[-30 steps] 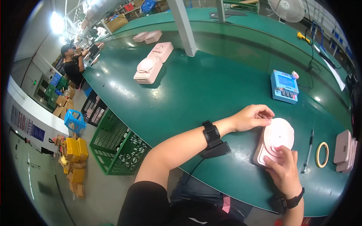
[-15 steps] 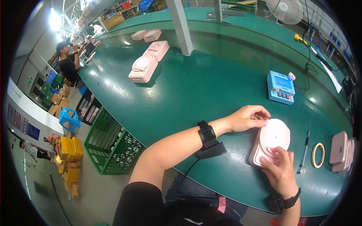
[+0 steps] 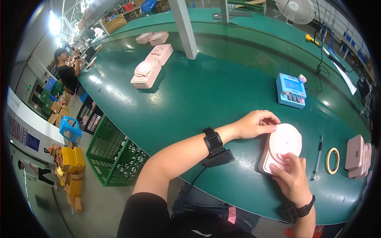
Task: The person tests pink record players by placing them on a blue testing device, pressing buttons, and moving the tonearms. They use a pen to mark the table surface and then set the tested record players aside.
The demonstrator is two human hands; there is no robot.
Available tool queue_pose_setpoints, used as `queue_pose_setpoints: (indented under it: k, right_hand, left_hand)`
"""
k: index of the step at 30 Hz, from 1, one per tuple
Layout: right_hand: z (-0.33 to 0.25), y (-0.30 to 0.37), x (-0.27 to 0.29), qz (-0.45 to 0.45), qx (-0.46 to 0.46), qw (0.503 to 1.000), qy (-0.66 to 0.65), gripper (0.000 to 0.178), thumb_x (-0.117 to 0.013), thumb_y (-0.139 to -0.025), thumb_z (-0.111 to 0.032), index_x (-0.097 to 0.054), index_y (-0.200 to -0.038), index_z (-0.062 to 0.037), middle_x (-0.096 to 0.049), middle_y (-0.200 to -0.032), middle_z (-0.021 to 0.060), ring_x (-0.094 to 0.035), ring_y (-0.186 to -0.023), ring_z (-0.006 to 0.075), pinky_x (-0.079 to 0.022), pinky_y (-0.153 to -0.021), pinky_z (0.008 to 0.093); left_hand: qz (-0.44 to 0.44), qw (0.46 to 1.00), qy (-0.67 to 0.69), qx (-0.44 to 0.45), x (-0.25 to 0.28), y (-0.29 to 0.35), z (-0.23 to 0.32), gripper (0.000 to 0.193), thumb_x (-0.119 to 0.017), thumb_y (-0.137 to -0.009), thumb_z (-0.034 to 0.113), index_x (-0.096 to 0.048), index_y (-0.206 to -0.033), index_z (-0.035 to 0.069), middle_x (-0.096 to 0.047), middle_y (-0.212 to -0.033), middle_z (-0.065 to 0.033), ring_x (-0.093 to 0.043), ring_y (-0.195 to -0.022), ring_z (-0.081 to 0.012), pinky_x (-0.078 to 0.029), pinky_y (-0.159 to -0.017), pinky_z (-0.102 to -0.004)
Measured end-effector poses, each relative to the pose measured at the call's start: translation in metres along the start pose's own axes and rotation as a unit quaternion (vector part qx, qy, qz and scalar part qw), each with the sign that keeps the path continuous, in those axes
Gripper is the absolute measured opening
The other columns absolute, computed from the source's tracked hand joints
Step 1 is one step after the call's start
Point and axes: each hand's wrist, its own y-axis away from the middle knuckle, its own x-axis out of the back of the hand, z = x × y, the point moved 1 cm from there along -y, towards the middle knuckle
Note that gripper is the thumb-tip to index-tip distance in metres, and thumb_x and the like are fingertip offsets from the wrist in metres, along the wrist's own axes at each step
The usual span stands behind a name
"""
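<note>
A pale pink device [image 3: 286, 137], shaped like a small record player with a round disc on top, lies on the green table in front of me. My left hand [image 3: 258, 125] is at the disc's far left edge, fingers curled and thumb tip against the rim. At the near end, my right hand [image 3: 293, 174] grips the device, with its index finger by the small curved arm beside the disc and its thumb on the near corner. That hand covers part of the device's right side.
A blue box with a screen [image 3: 291, 90] stands beyond the device. To the right lie a pen [image 3: 318, 156], a tape roll [image 3: 333, 160] and stacked pink parts [image 3: 355, 155]. More pink devices [image 3: 147, 72] sit far left, near a post [image 3: 184, 29]. Green crates [image 3: 107, 152] stand on the floor.
The whole view has shifted slightly, so things sit a little further left in it. Both hands keep the same places on the pink device.
</note>
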Motion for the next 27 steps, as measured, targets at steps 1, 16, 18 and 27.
queue_pose_setpoints:
  k: [1, 16, 18, 27]
  right_hand:
    - [0.0001, 0.0, 0.0, 0.0, 0.002, 1.0, 0.0, 0.057, -0.081, -0.049, 0.0, -0.069, -0.101, -0.0196, -0.049, -0.116, 0.0115, -0.049, -0.091, 0.0287, -0.048, -0.077, 0.0371]
    - [-0.0017, -0.0015, 0.0022, 0.001, 0.003, 1.0, -0.001, 0.053, -0.08, -0.051, 0.0, -0.07, -0.099, -0.0187, -0.05, -0.115, 0.0118, -0.05, -0.092, 0.029, -0.049, -0.077, 0.0365]
    - [-0.0018, -0.0014, 0.0032, -0.001, 0.0, 1.0, 0.0, 0.051, -0.079, -0.052, 0.001, -0.07, -0.099, -0.0182, -0.05, -0.114, 0.012, -0.05, -0.092, 0.0291, -0.049, -0.077, 0.0365]
    - [0.0036, 0.0006, 0.0022, 0.001, 0.0, 1.0, -0.012, 0.048, -0.079, -0.054, 0.001, -0.071, -0.097, -0.0169, -0.05, -0.113, 0.0126, -0.05, -0.092, 0.0295, -0.048, -0.076, 0.0359]
  left_hand:
    - [0.0, 1.0, -0.002, 0.0, 0.0003, -0.0001, 0.0, 0.028, -0.06, -0.091, 0.011, -0.056, -0.116, -0.001, -0.061, -0.11, -0.0098, -0.059, -0.101, -0.0143, -0.047, -0.09, -0.0287]
    - [0.002, 1.0, -0.003, 0.001, 0.0015, 0.0, 0.0, 0.027, -0.06, -0.091, 0.011, -0.056, -0.114, -0.001, -0.061, -0.109, -0.0095, -0.058, -0.101, -0.0141, -0.047, -0.09, -0.0287]
    - [0.005, 1.0, -0.004, 0.003, 0.0006, -0.0002, -0.0003, 0.026, -0.06, -0.091, 0.01, -0.057, -0.114, -0.001, -0.061, -0.109, -0.0094, -0.058, -0.101, -0.0139, -0.047, -0.09, -0.0285]
    - [0.01, 1.0, -0.011, 0.003, -0.0002, 0.0001, -0.0009, 0.026, -0.059, -0.091, 0.01, -0.057, -0.113, -0.002, -0.061, -0.109, -0.0092, -0.058, -0.1, -0.0138, -0.047, -0.09, -0.0282]
